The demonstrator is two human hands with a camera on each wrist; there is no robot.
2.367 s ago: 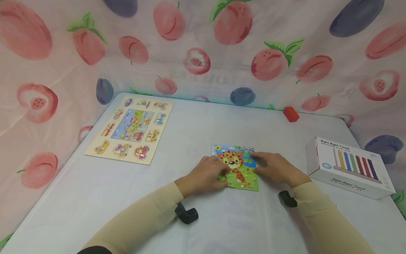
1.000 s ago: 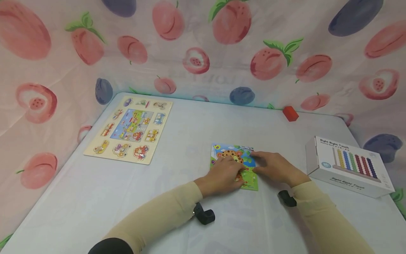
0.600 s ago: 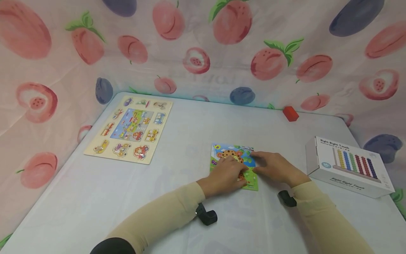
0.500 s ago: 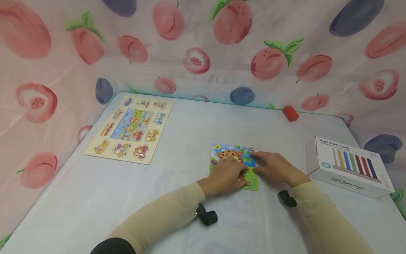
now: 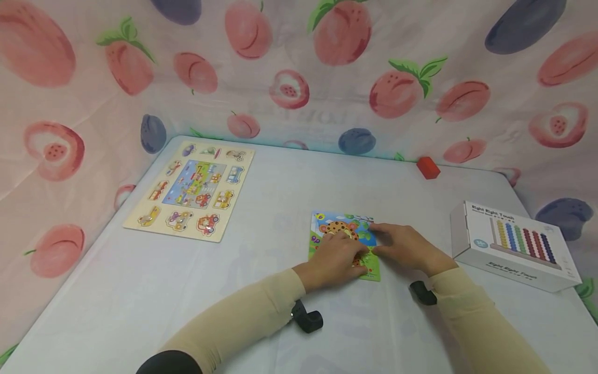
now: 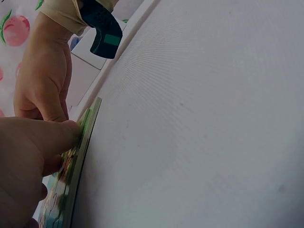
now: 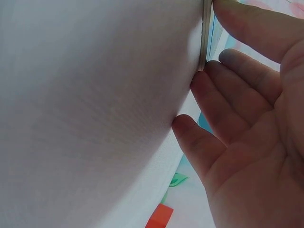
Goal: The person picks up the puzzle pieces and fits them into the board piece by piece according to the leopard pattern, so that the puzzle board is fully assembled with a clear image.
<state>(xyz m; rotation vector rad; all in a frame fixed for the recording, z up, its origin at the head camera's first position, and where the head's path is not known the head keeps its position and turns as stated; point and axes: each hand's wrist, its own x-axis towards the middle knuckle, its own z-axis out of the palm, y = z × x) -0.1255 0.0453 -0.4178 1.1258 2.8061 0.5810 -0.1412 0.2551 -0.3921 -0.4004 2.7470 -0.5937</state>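
A small jigsaw puzzle board (image 5: 343, 226) with a spotted leopard cub, blue sky and green grass lies flat on the white table, in the middle of the head view. My left hand (image 5: 334, 259) rests on it from the left and covers the cub's lower face and body. In the left wrist view, its thumb (image 6: 61, 135) presses near the board's edge; the other fingertips are partly hidden. At the board's right edge is my right hand (image 5: 404, 246), thumb and fingers spread. The right wrist view shows its fingers (image 7: 223, 102) fairly straight beside the board's edge.
A wooden peg puzzle (image 5: 189, 192) with vehicle pieces lies at the back left. The white bead toy box (image 5: 516, 246) stands to the right of my right hand. A red block (image 5: 428, 168) sits near the table's back edge, before a fruit-patterned cloth (image 5: 299, 52).
Over the last 2.4 seconds my left hand moved right across the puzzle, covering more of the cub. Lately it has only crept slightly right. My right hand stays at the right edge.
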